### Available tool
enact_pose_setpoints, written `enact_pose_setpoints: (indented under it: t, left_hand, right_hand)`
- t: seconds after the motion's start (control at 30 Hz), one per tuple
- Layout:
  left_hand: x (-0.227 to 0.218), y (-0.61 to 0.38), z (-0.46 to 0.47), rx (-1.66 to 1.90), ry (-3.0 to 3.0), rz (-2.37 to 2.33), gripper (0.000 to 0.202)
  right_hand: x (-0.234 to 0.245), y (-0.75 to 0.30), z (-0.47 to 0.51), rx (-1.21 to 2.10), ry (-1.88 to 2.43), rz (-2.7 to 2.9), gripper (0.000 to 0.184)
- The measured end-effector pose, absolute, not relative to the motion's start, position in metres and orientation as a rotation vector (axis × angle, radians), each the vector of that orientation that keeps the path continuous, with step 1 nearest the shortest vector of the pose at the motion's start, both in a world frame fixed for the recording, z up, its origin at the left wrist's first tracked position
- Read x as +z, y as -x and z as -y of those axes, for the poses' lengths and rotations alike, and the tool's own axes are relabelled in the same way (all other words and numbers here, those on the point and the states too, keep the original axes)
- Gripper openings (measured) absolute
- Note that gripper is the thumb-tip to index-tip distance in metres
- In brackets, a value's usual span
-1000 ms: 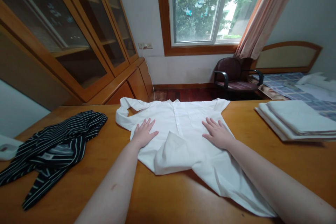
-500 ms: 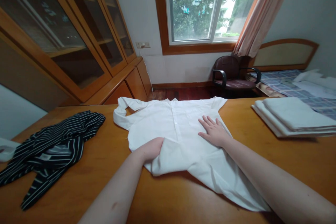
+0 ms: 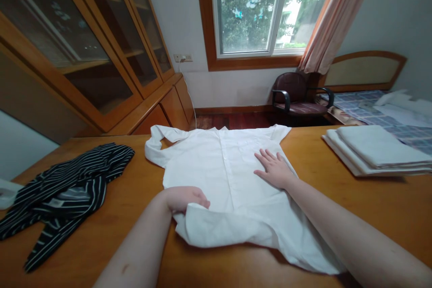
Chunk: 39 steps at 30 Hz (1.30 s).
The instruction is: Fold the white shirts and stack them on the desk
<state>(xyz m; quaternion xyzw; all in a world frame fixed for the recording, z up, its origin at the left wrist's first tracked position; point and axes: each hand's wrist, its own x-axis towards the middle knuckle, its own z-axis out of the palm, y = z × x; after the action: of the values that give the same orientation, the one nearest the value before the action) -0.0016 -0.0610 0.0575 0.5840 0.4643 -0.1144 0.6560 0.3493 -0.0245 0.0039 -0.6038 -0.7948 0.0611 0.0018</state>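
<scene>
A white button-up shirt (image 3: 209, 157) lies front up across the wooden table, its collar end toward the far edge. The lower hem is bunched and partly folded up. My left hand (image 3: 189, 199) is at the left part of the hem, fingers curled closed on the cloth; some fingertips are hidden by the fabric. Flat on the right chest area, near a pocket, rests my right hand (image 3: 274, 170) with its fingers spread. One sleeve bends out at the upper left of the shirt.
A black-and-white striped garment (image 3: 77, 189) lies crumpled on the table (image 3: 138, 216) at left. At right sits a stack of folded white cloth (image 3: 381, 146). Beyond the table stand an office chair (image 3: 295, 94), a bed (image 3: 357, 101) and a glass-door cabinet (image 3: 135, 94).
My left hand has moved down and left, drawing the hem nearer and straightening the shirt front. The right hand stays in place.
</scene>
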Motion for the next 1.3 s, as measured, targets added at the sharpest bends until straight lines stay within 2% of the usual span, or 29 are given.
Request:
enact_pose_setpoints:
  t: [0.13,0.3,0.47,0.7,0.9,1.07,1.17,1.3]
  left_hand:
    - [0.049,0.012,0.052,-0.139,-1.353,-1.107,0.032]
    - [0.038,0.005,0.038,0.238,-1.956,-1.524,0.052]
    - [0.021,-0.002,0.032,-0.039,-2.139,-1.817,0.064]
    - [0.009,0.002,0.010,0.019,-2.299,-1.781,0.055]
    - [0.009,0.022,0.002,0.160,-2.276,-1.713,0.058]
    - [0.024,0.013,0.022,0.344,-2.182,-1.452,0.038]
    - [0.035,-0.005,0.036,0.243,-2.119,-1.292,0.028]
    - [0.041,-0.016,0.040,0.097,-2.141,-1.366,0.018]
  right_hand:
    - [0.002,-0.351,0.024,0.186,1.879,2.482,0.076]
    - [0.004,-0.350,0.025,0.208,1.890,2.480,0.075]
    - [0.005,-0.349,0.025,0.216,1.934,2.433,0.074]
    - [0.000,-0.351,0.020,0.207,2.009,2.375,0.075]
    - [-0.002,-0.353,0.019,0.170,2.117,2.259,0.080]
    - [-0.001,-0.351,0.018,0.175,2.143,2.271,0.082]
    - [-0.002,-0.351,0.013,0.167,2.181,2.237,0.082]
    - [-0.004,-0.354,0.003,0.166,2.241,2.197,0.083]
